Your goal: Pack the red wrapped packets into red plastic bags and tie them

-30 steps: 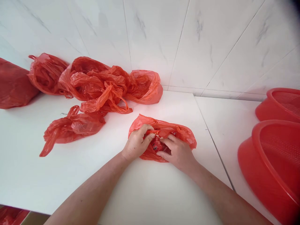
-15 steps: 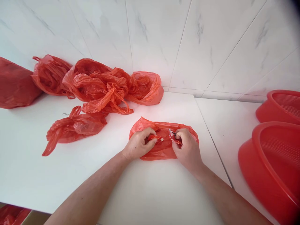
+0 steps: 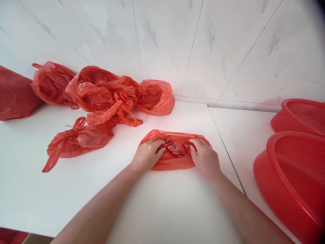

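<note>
1. The left hand (image 3: 146, 156) lies knuckles-up on the counter. Its fingers are curled tight over the left end of a small red bag (image 3: 172, 164) and pinch the plastic there.
2. The right hand (image 3: 206, 158) does the same at the bag's right end, with its fingers bent down and closed on the plastic edge. Both forearms run back toward the camera.
3. The small red bag lies flat on the counter, stretched between the two hands near the middle of the view. Its mouth gapes along the top edge.
4. Inside that opening sit red packets (image 3: 174, 149) with white print. I cannot tell how many there are.
5. The counter (image 3: 162, 210) is white, and a thin seam runs across it just to the right of the right hand.
6. To the left, well apart from the left hand, a crumpled loose bag (image 3: 78, 139) lies flat.
7. Behind the loose bag, a heap of red bags (image 3: 109, 93) rests against the tiled wall (image 3: 165, 40). An open-mouthed bag (image 3: 157, 96) lies at the heap's right end.
8. Farther left stand a knotted bag (image 3: 49, 83) and a fuller one cut off by the frame, the edge bag (image 3: 14, 96).
9. At the right edge, well apart from the right hand, a near red basket (image 3: 279, 189) sits in front of a far red basket (image 3: 281, 123). Both have mesh walls.
</note>
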The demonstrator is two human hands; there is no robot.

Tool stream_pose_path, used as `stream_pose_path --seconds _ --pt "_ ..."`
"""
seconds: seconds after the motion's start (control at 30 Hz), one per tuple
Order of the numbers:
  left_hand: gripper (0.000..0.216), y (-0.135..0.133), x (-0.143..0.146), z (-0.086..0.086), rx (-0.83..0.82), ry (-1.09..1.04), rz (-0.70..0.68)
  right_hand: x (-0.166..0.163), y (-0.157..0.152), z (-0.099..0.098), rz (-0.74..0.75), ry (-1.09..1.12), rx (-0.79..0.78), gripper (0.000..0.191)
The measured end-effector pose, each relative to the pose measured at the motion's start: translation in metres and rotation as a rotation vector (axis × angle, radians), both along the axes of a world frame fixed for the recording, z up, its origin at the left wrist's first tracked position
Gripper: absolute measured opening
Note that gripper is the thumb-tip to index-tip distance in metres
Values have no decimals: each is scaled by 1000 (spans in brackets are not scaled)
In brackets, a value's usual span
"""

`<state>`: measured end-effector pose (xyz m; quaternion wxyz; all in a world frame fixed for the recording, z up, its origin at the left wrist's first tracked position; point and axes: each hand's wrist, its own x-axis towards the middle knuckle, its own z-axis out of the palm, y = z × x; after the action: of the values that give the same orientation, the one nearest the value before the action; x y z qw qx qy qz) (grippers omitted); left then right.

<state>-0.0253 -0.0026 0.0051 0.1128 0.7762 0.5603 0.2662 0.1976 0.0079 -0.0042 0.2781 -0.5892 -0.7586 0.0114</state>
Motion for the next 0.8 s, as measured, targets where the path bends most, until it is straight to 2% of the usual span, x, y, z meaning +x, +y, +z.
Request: stream_pose_path --seconds 0.1,0.17,0.3,0.37,0.47,0.5,0.67,0.8 --pt "31 6 -2 -4 18 40 45 4 6 -5 6 -102 -48 34" --pt "44 8 -2 -7 26 61 73 5 8 -7 11 -131 -57 39" --pt "74 8 1 -10 2 100 92 3 9 -7 -19 -91 -29 28" --pt "69 8 1 -10 -3 77 87 3 8 -5 -22 -46 -16 25" --pt "39 10 -1 -10 -4 -14 111 4 8 -2 12 50 -9 23" --pt "37 11 -2 -11 -4 -32 120 5 7 -1 25 99 2 23" --pt "43 15 -4 -15 38 16 46 2 2 7 111 411 89 25" --pt "47 14 -2 -16 45 84 6 -2 -3 9 107 564 -66 23"
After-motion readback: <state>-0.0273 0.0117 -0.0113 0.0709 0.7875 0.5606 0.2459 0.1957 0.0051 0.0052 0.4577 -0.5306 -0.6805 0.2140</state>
